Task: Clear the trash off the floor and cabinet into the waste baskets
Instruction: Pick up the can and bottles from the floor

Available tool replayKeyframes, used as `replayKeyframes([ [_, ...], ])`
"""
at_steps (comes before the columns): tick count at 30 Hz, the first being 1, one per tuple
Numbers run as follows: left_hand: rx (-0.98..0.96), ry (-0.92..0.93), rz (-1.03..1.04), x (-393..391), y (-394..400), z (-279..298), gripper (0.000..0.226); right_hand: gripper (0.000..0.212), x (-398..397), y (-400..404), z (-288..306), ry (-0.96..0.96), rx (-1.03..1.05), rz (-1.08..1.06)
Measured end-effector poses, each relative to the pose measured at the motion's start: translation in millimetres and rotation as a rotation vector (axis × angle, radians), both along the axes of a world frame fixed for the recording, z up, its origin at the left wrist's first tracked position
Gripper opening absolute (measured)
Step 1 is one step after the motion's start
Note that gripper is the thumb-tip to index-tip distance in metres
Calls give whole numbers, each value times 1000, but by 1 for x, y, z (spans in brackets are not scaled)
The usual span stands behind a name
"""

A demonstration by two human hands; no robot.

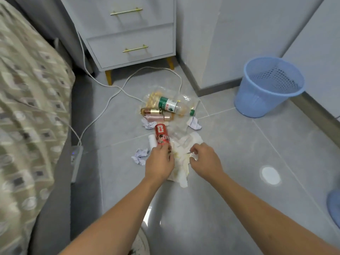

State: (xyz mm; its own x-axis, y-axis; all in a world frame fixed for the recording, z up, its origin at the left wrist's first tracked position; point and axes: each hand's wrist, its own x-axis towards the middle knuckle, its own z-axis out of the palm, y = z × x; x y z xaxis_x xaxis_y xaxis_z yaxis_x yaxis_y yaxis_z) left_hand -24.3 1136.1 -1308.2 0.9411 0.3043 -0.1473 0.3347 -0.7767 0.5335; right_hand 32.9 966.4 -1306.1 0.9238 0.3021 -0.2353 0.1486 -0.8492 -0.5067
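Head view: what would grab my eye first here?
The heap of trash in the middle of the grey floor: a red can, a clear bottle with a green label, and crumpled tissue. The left hand grips the can's near end while the right hand pinches something at the tissue. A blue basket stands to the right.
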Motion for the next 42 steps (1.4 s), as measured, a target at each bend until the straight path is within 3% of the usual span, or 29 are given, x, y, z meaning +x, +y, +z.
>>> replayKeyframes([
  [8,72,120,162,81,26,-42,51,49,78,59,-41,-192,-37,60],
  [15,89,287,212,109,22,-72,70,50,112,74,-69,-52,-91,116],
  [24,106,326,175,106,20,-70,83,87,122,62,-64,74,-111,107],
  [27,120,253,175,107,15,-56,76,90,124,43,-52,66,-103,29],
  [32,79,-7,108,113,-2,-5,69,67,119,-3,-19,5,-3,-68],
  [37,44,-203,-15,126,-28,51,59,62,112,-44,24,-63,90,-137],
  [42,117,-358,-133,160,-70,105,35,67,120,-93,81,-197,157,-217],
])
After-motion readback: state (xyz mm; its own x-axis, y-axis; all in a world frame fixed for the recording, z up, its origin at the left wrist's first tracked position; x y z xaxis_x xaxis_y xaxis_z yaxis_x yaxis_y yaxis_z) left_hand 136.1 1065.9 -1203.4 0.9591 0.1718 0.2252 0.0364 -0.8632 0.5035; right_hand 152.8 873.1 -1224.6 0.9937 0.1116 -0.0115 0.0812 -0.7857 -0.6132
